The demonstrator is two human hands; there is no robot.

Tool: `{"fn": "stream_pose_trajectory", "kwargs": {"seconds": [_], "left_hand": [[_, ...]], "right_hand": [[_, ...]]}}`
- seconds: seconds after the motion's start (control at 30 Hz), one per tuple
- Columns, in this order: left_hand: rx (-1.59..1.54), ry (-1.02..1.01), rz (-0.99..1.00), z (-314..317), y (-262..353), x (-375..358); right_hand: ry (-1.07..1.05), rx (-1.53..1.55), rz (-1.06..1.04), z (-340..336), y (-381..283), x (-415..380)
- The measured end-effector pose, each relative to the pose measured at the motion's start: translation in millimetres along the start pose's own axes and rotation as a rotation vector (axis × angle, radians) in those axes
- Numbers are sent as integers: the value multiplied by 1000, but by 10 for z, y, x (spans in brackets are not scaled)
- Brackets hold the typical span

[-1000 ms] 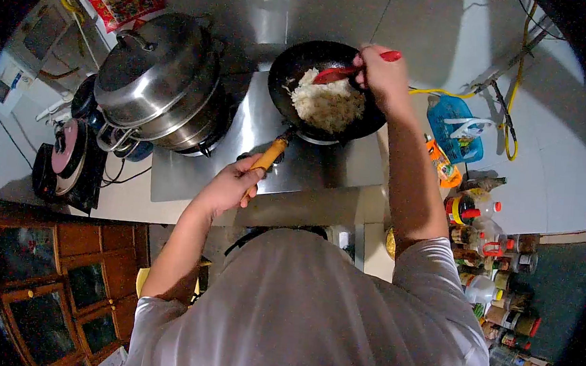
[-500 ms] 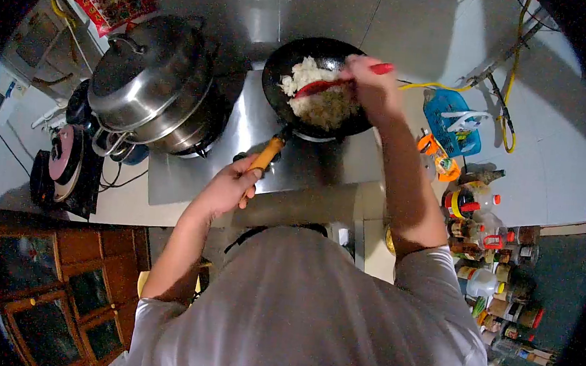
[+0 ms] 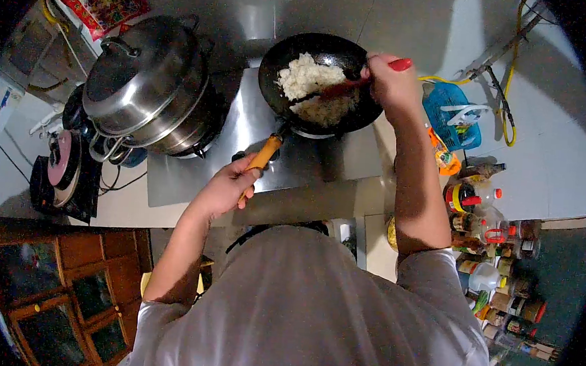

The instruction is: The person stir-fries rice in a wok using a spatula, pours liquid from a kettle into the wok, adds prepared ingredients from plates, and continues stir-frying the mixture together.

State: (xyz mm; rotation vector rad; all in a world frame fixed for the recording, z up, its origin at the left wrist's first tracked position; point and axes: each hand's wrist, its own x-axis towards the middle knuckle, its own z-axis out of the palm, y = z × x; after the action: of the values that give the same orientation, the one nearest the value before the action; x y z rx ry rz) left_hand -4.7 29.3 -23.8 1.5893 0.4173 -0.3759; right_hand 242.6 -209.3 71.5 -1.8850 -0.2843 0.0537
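Note:
My left hand (image 3: 228,186) is wrapped round the wooden handle (image 3: 265,152) of a black wok (image 3: 323,44) on the stove. White rice (image 3: 305,76) lies in the wok, with a darker, shaded part lower down. Above the wok's right rim, my right hand (image 3: 393,84) grips a red spatula (image 3: 342,88). Its blade reaches into the rice at the left, and the red handle end sticks out past my fist.
Left of the wok stands a large lidded steel steamer (image 3: 152,81). To the right are a blue basket (image 3: 451,116), an orange packet (image 3: 446,156) and several bottles and jars (image 3: 483,276). A pink-lidded pot (image 3: 63,160) sits far left.
My right hand and the spatula have moved a little to the right. The rice is gathered differently, with the white heap larger. My left hand keeps its hold on the handle.

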Motion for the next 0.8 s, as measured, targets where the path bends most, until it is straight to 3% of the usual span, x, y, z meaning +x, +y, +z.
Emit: {"fn": "stream_pose_trajectory", "kwargs": {"seconds": [0.1, 0.2, 0.27, 0.33, 0.37, 0.4, 0.47, 0.5, 0.53, 0.6, 0.63, 0.73, 0.77, 0.8], "left_hand": [[-1, -33, -33, 44, 38, -81], [40, -35, -64, 35, 141, -101], [61, -22, -49, 18, 113, -75], [25, -52, -49, 29, 79, -100], [13, -83, -31, 8, 39, -73], [3, -105, -1, -20, 32, -9], [-9, -82, -20, 12, 4, -58], [3, -64, -34, 15, 76, -67], [11, -48, -53, 14, 115, -70], [-28, -62, -41, -3, 83, -51], [-33, -50, -83, 7, 104, -88], [-16, -47, -64, -6, 150, -50], [-5, -64, -36, -2, 115, -74], [-11, -58, -36, -16, 82, -54]], "right_hand": [[-73, 68, -96, 68, 338, 48], [-12, -78, -6, -117, -33, -17], [-28, 28, -36, -72, 42, -78], [-57, 103, -271, 249, 453, -226], [-132, -18, -355, 273, 602, -99], [-125, -18, -367, 225, 514, -55], [-131, 156, -18, 56, 178, -102], [-66, 93, 56, -31, -60, -241], [-72, 92, 47, -14, 22, -190], [-160, 189, -172, 96, 456, -166], [-65, 4, -222, 199, 535, -173], [-150, 145, -185, -83, 265, -150], [122, 275, -47, -19, 155, -194], [114, 274, -48, 26, 284, -109]]}}
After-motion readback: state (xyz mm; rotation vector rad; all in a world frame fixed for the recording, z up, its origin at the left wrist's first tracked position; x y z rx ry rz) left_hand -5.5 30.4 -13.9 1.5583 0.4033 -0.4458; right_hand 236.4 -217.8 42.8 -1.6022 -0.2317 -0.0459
